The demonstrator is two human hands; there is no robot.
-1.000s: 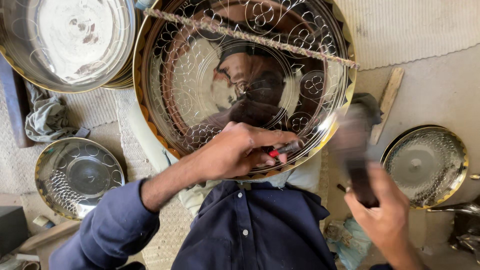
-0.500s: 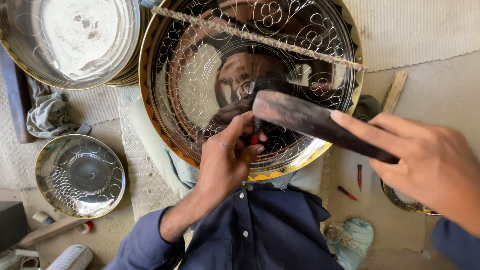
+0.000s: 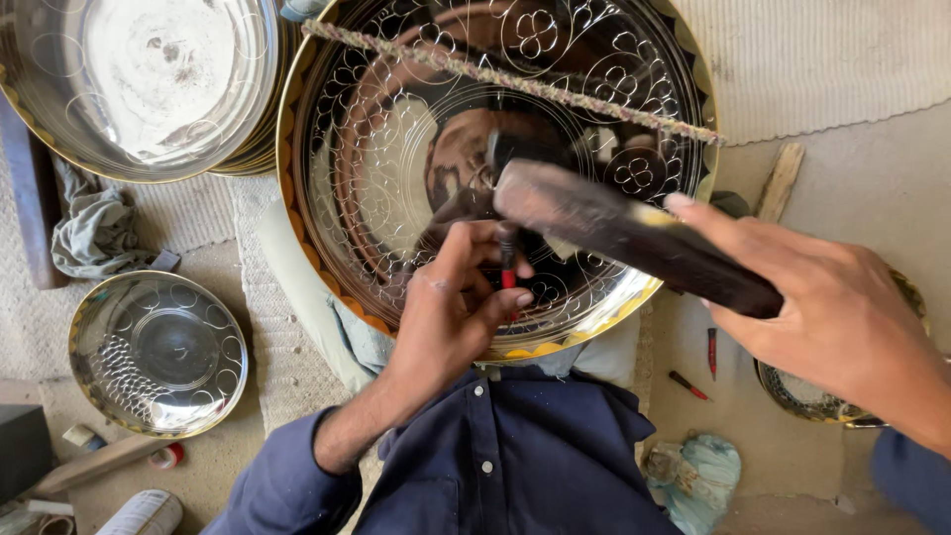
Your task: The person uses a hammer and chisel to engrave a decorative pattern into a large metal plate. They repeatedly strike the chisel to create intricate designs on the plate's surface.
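The big tray point(image 3: 396, 178), round, shiny and edged in gold, fills the upper middle and rests tilted against the person's lap, its face engraved with scrolls and small flowers. A braided cord point(image 3: 515, 79) runs slantwise across the tray's upper part. Up and left of the tray, partly under its rim, lies a stack of plain trays point(image 3: 139, 79). Below the tray is the person's dark blue shirt point(image 3: 515, 466), buttons showing. The right hand point(image 3: 842, 307), right of the tray's lower rim, is closed around the dark handle of a hammer point(image 3: 634, 233), whose blurred head hangs over the tray's centre, just above the top of the chisel. The left hand point(image 3: 451, 317), at the tray's lower rim, pinches a slim chisel point(image 3: 508, 263) between thumb and fingers, its red-marked shaft upright and its tip hidden against the tray's face. Lower left of the tray, well apart, a small dish point(image 3: 158, 352) with an engraved centre lies on the floor. Left of the tray, beside the stack, a grey rag point(image 3: 94, 228) is bunched up. Right of the tray's lower rim, half hidden by the right hand, lies another small dish point(image 3: 812, 396). Near it, below the tray's right side, two red-tipped tools point(image 3: 698, 367) lie on the floor point(image 3: 872, 178), with a pale bag point(image 3: 698, 476) lower still.
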